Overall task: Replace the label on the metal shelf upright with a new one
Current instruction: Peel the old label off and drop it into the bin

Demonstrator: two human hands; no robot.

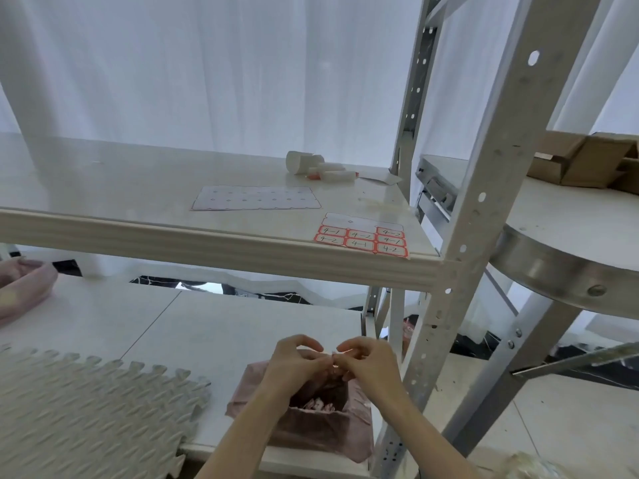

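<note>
The grey perforated metal shelf upright [484, 188] rises at the right; I see no label on its visible face. A sheet of red-bordered labels [363, 238] marked 4-1 and 4-2 lies at the upper shelf's front right corner. Below it, my left hand [294, 364] and my right hand [370, 364] meet fingertip to fingertip over a pink plastic bag [321, 423]. They pinch a small scrap [332, 357] between them; it is too small to identify.
An emptied label backing sheet [256, 198], a white tape roll [301, 162] and two white tubes [337, 174] lie on the upper shelf [103, 188]. A grey foam mat [86, 409] covers the lower shelf's left. A cardboard box [587, 164] sits at the right.
</note>
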